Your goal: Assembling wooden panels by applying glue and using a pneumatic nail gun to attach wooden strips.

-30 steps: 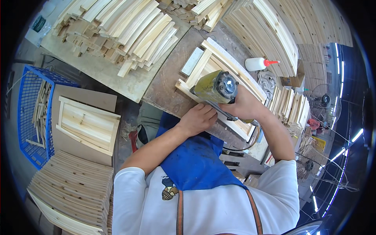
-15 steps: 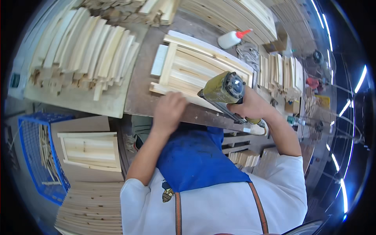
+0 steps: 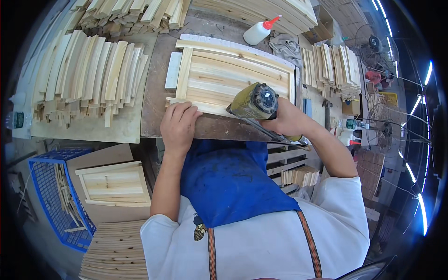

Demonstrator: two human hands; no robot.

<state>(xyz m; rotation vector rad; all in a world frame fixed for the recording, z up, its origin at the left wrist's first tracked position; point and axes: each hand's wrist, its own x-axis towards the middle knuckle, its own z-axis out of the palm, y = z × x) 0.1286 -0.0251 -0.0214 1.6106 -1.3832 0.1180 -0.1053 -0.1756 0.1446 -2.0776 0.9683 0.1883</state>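
Observation:
A framed wooden panel (image 3: pixel 219 77) of pale slats lies on the brown workbench (image 3: pixel 156 112). My left hand (image 3: pixel 178 126) is at its near left corner, fingers curled over the end of the near rail and pressed together. In my right hand (image 3: pixel 285 118) is a yellowish, scuffed nail gun (image 3: pixel 254 100), gripped by its handle. Its head is above the near rail, right of my left hand, and hides part of that rail. Whether its nose touches the wood cannot be made out. A white strip runs behind the panel's far edge.
Stacked wooden strips (image 3: pixel 88 70) fill the left table; more strips (image 3: pixel 331 70) stand at right. A white glue bottle with a red tip (image 3: pixel 257 33) and a grey rag (image 3: pixel 285 49) are behind the panel. A blue crate (image 3: pixel 60 200) and another framed panel (image 3: pixel 114 182) stand lower left.
My left hand has moved left and come to rest on the panel's near left corner. The nail gun stays over the near rail in my right hand. The whole view has shifted slightly.

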